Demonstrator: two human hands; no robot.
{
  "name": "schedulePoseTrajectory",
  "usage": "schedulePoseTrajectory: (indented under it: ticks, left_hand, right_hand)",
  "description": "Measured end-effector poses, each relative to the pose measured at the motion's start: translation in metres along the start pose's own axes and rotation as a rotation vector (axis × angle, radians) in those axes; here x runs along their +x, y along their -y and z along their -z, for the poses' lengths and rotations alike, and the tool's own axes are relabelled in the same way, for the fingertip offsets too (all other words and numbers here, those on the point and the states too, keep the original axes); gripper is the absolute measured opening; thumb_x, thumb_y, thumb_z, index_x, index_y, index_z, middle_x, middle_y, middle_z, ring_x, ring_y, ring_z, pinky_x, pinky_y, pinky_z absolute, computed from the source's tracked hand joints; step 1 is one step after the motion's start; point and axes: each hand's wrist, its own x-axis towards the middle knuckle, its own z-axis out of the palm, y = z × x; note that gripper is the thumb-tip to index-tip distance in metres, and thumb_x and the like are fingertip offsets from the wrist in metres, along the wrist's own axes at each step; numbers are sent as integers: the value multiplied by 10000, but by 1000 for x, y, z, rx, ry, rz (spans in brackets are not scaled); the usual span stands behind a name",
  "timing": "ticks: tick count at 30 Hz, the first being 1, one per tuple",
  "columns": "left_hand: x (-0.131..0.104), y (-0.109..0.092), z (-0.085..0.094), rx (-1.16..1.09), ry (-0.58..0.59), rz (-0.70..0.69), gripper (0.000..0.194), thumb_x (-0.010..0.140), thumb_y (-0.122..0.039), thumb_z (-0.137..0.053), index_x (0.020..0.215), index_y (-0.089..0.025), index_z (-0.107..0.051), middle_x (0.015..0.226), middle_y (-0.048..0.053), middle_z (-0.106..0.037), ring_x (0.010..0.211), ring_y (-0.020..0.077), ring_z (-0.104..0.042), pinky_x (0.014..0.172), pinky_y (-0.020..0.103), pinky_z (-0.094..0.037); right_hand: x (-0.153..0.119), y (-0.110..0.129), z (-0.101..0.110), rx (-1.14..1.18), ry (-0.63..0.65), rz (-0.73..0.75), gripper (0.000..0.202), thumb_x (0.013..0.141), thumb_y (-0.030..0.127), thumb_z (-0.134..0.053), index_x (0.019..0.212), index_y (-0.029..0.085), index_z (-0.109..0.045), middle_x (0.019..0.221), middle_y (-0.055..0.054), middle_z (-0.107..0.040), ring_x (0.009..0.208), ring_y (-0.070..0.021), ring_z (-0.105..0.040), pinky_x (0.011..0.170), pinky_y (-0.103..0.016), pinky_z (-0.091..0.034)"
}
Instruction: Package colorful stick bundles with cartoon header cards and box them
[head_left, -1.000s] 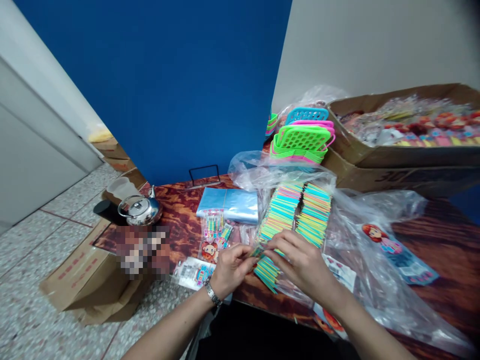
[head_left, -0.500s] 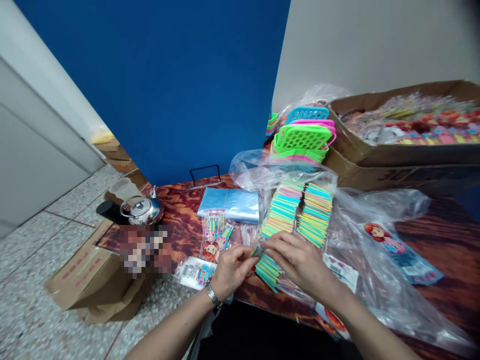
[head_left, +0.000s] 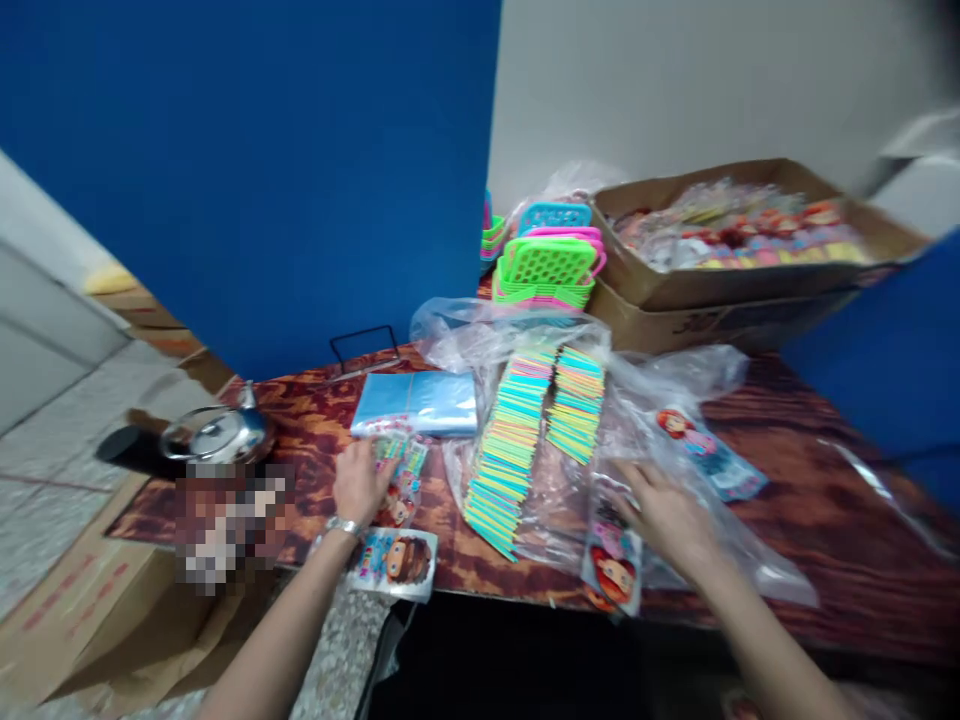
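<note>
Materials and finishes observed

Tabletop [head_left: 787, 480] was glossy dark wood grain; kettle [head_left: 216, 436] polished metal; bags [head_left: 675, 400] clear crinkled plastic; baskets [head_left: 546, 268] perforated bright plastic; box [head_left: 720, 300] matt brown cardboard.

The left hand [head_left: 358, 480] rests on a toy packet [head_left: 401, 478] (blurred); the right hand [head_left: 664, 515] presses a clear bag [head_left: 675, 400].

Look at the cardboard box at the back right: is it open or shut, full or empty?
Open and full. The cardboard box has no lid or flaps over its top, and colourful plastic-wrapped packets fill it up to the rim.
</note>
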Motion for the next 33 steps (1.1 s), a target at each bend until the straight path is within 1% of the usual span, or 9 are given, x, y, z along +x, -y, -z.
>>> schedulePoseTrajectory:
  ticks: [5,10,13,17,19,21,23,27,33]
  left_hand:
    - [0,9,-12,27,-49,56,563,780,-413,-474,1209,-50,-457,1081,186,-558,1053,313,-504,929,433,-381]
    - [2,9,-11,15,-22,72,580,804,-385,-422,1248,-13,-418,1146,217,-540,1108,326,-487,963,449,-361]
    - [2,5,-5,21,-95,40,633,807,-431,-442,1271,-3,-396,1217,245,-489,1169,350,-439,988,477,-335]
    - [-6,-22,8,-31,-304,-133,606,817,-389,-488,1290,-26,-382,1346,258,-360,1281,354,-303,1046,500,-252]
    - [-16,-46,11,-124,-319,-253,564,819,-340,-517,1298,-73,-385,1373,226,-346,1301,329,-284,1061,489,-243]
    - [-30,-75,8,-265,-230,-358,488,831,-278,-515,1285,-132,-410,1341,175,-415,1283,288,-334,1060,467,-273]
    - [-46,-104,0,-413,-33,-426,385,847,-241,-491,1226,-174,-481,1270,127,-510,1246,255,-400,1055,449,-300]
    - [-72,-154,-18,-698,361,-418,405,812,-287,-556,1195,-154,-531,1209,131,-577,1134,240,-523,974,379,-410]
    - [-81,-185,-24,-893,569,-298,234,830,-296,-529,905,-144,-691,864,74,-710,816,194,-641,755,278,-478]
  right_hand:
    - [-17,-28,-9,25,161,-108,317,791,422,-541,1028,219,-600,979,-111,-647,851,-247,-634,678,-333,-477]
    - [-10,-35,-18,56,166,-138,183,847,334,-468,849,207,-599,825,-52,-655,737,-181,-633,622,-265,-447]
    - [-6,-36,-18,32,165,-132,172,866,277,-440,862,201,-594,850,-54,-672,748,-182,-631,658,-272,-433]
    - [-2,-33,-10,-113,176,-111,234,868,185,-418,1037,201,-579,887,-92,-690,818,-210,-627,767,-314,-396]
    - [0,-32,-3,-168,197,-95,251,840,124,-427,1014,203,-589,819,-82,-693,787,-200,-624,772,-306,-387]
    - [2,-29,6,-187,207,-86,235,825,106,-430,953,203,-602,779,-74,-685,754,-200,-616,748,-303,-388]
    - [4,-23,18,-190,174,-73,212,842,134,-416,924,195,-603,805,-83,-674,762,-209,-606,725,-305,-396]
    - [5,4,49,40,-28,118,223,907,218,-361,928,189,-582,834,-71,-643,778,-176,-594,710,-269,-430]
    - [11,60,81,339,-211,237,147,905,253,-432,909,203,-569,800,-47,-645,753,-155,-608,675,-259,-456]
